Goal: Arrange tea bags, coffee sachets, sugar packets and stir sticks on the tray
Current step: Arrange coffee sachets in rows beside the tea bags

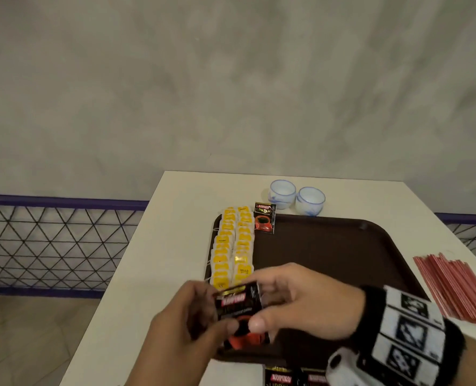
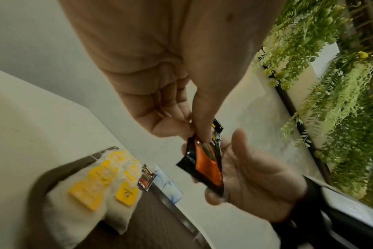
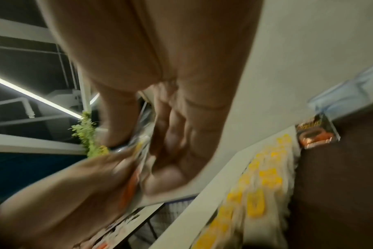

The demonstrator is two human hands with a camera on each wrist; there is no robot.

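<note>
A black and red coffee sachet (image 1: 241,310) is held above the near left corner of the brown tray (image 1: 342,246). My left hand (image 1: 217,310) pinches the sachet (image 2: 204,161) between thumb and fingers. My right hand (image 1: 262,302) grips its other edge, thumb in front. The right wrist view is blurred; it shows both hands meeting on the sachet (image 3: 136,168). Two columns of tea bags (image 1: 232,246) with yellow tags fill the tray's left side. One coffee sachet (image 1: 264,217) lies at the tray's far edge beside them. Red stir sticks (image 1: 460,288) lie on the table right of the tray.
Two white and blue cups (image 1: 283,194) (image 1: 310,200) stand behind the tray. More coffee sachets (image 1: 284,378) lie at the table's near edge, beside a white object (image 1: 231,371). The white table (image 1: 170,246) ends at the left, with a mesh railing (image 1: 50,240) beyond.
</note>
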